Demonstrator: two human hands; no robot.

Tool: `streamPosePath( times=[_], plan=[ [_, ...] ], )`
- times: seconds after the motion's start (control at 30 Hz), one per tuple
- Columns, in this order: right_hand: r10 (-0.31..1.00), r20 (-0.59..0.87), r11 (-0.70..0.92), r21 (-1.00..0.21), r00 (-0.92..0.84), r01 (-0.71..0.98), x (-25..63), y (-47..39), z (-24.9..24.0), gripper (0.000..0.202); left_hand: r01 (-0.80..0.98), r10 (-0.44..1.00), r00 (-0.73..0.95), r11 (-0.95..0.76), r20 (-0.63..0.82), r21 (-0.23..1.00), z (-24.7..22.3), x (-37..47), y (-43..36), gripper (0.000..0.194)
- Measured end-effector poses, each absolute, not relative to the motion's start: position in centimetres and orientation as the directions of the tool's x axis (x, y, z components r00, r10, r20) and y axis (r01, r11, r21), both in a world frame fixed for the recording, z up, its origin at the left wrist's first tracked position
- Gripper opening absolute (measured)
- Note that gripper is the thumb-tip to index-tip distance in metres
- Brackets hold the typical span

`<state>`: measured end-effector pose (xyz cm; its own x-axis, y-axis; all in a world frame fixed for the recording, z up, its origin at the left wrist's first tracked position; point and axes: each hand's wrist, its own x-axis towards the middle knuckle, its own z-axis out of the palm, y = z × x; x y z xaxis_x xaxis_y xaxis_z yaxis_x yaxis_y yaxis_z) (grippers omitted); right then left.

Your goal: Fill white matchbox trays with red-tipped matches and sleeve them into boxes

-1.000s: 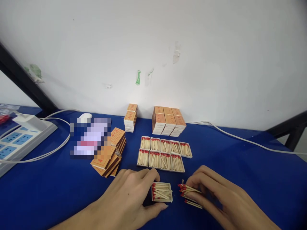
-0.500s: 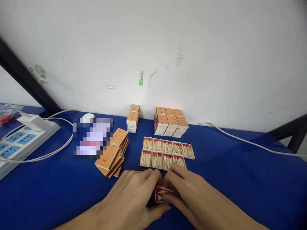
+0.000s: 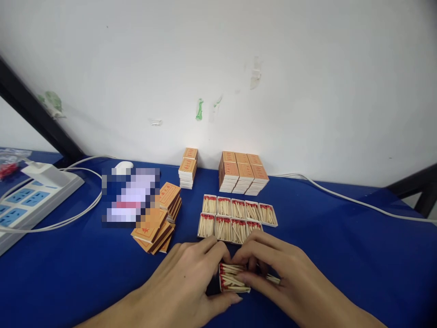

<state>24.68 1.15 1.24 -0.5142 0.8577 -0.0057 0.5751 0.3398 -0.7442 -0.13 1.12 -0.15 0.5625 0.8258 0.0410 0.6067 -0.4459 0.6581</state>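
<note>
A matchbox tray point(image 3: 235, 288) full of red-tipped matches lies on the blue table before me, its red heads toward the left. My left hand point(image 3: 201, 269) curls round its left side, with index finger at the far edge and thumb at the near edge. My right hand point(image 3: 273, 264) bends over the tray's right end, its thumb tip against the matches inside. A few pale match ends point(image 3: 273, 279) show under my right palm, partly hidden by the fingers. Just beyond my hands, filled matchbox trays point(image 3: 238, 230) stand in two rows.
Orange matchbox sleeves point(image 3: 150, 228) lie in a loose pile at left. Closed matchboxes are stacked by the wall in a small stack point(image 3: 187, 168) and a larger block point(image 3: 239, 173). Farther left are a blurred phone point(image 3: 134, 196), a white mouse point(image 3: 123, 167) and a power strip point(image 3: 37, 200) with cables.
My right hand has shifted slightly right and its thumb has lifted, so more of the tray's matches show. Match ends now appear under the right palm. The left hand stays at the tray.
</note>
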Motion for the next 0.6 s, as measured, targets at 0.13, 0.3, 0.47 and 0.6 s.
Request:
streamPosePath(
  times=[0.13, 0.3, 0.47, 0.6],
  plan=[
    [0.872, -0.022, 0.299, -0.768, -0.489, 0.567, 25.4, 1.5, 1.8, 0.013, 0.608, 0.831, 0.555, -0.424, 0.022, 0.671, -0.3, -0.3, 1.3, 0.035],
    [0.872, 0.013, 0.323, -0.767, -0.49, 0.554, 25.4, 1.1, 1.1, 0.016, 0.566, 0.791, 0.602, -0.516, 0.104, 0.644, -0.7, -0.5, 1.1, 0.031],
    [0.871, 0.084, 0.369, -0.764, -0.485, 0.53, 25.0, 0.6, 0.4, 0.015, 0.527, 0.755, 0.614, -0.609, 0.23, 0.594, -1.0, -0.6, 1.1, 0.027],
    [0.871, 0.094, 0.381, -0.751, -0.483, 0.54, 25.2, 0.7, 0.5, 0.013, 0.525, 0.769, 0.601, -0.584, 0.217, 0.619, -1.0, -0.5, 1.1, 0.027]
  ],
)
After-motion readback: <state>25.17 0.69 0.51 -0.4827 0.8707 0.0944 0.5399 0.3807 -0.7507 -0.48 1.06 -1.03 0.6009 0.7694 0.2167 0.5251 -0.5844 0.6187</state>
